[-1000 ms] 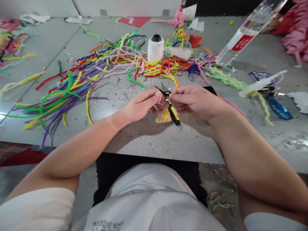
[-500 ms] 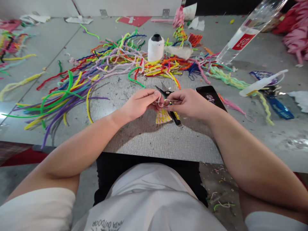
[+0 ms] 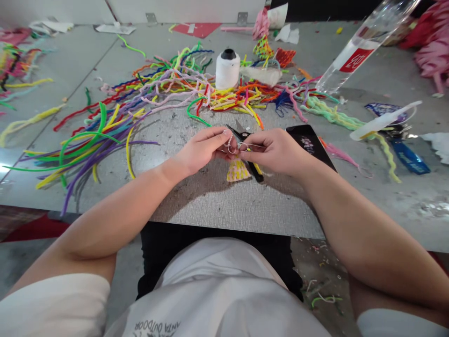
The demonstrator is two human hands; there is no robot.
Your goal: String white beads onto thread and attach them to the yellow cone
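My left hand [image 3: 203, 150] pinches a small loop of white beads [image 3: 230, 141] between thumb and fingers. White thread [image 3: 242, 144] runs from that loop to my right hand [image 3: 271, 150], whose thumb and finger are pressed together on it. Just below the fingertips hangs a yellow and pink woven piece [image 3: 238, 171]; how it joins the beads is hidden. Black and yellow scissors [image 3: 257, 174] lie on the table with their blades apart, partly covered by my right hand.
A white thread spool [image 3: 227, 72] stands among many coloured fuzzy stems [image 3: 168, 82]. To the right are a phone [image 3: 310, 146], a plastic bottle [image 3: 354, 56], a white glue bottle [image 3: 380, 122] and blue-tagged keys [image 3: 409, 154]. The table's front edge [image 3: 231, 228] runs before my body.
Both hands stay almost in place over the scissors. The white thread between them now shows a slightly wider loop near the right fingertips.
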